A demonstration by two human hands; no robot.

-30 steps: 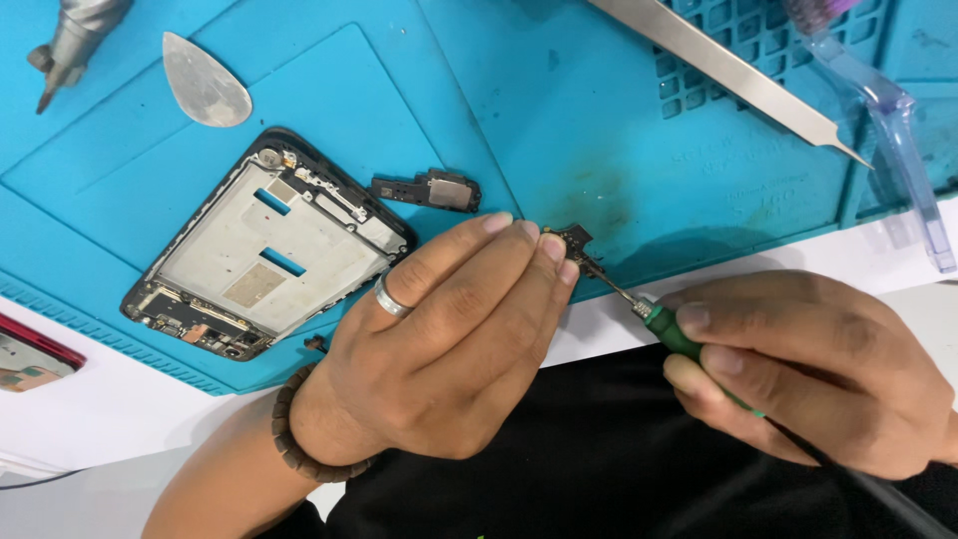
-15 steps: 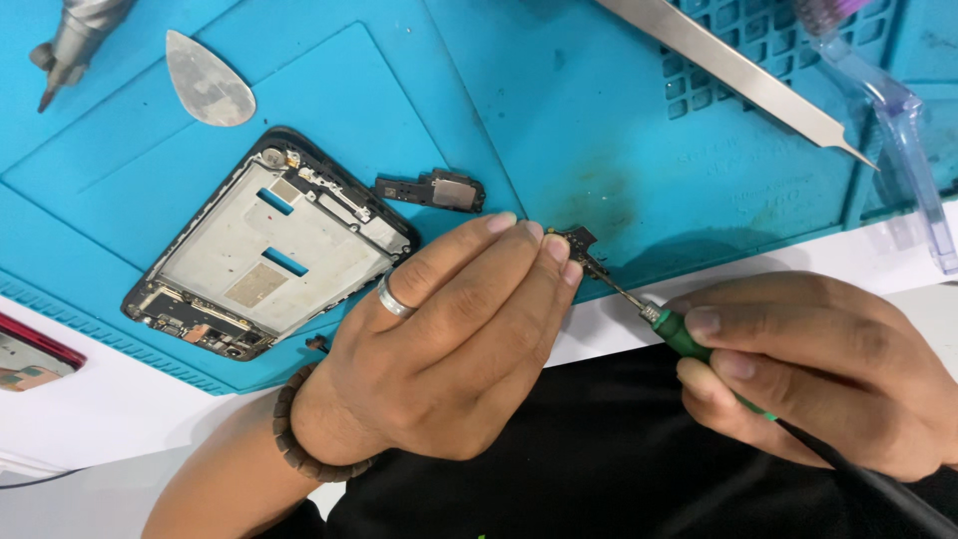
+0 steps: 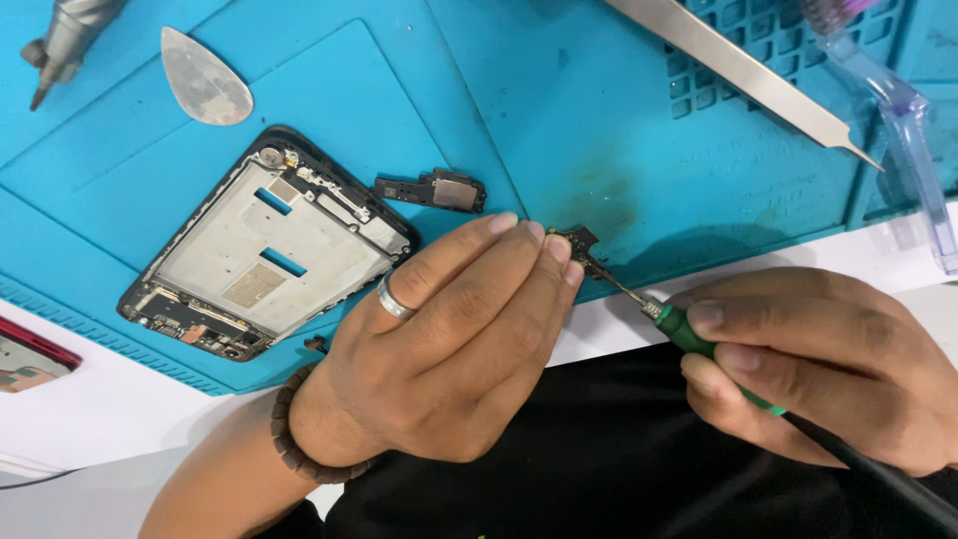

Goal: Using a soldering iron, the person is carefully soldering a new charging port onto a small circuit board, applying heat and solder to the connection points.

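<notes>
A bright turquoise repair mat (image 3: 519,110) with a darker brownish smudge covers a white worktop (image 3: 80,419). On it lie a black-edged phone frame (image 3: 264,255) with a pale silver-grey inner plate, a small black and grey speaker module (image 3: 434,190), a translucent grey teardrop pick (image 3: 205,78), and silver tweezers (image 3: 743,75). The screwdriver (image 3: 699,339) has a green grip and black handle. A silver ring (image 3: 394,297) and dark brown beaded bracelet (image 3: 294,439) are worn.

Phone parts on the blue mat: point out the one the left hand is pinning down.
It is the small dark board piece at the mat's front edge, under the left hand's fingertips; the phone frame and small black module lie untouched.
</notes>
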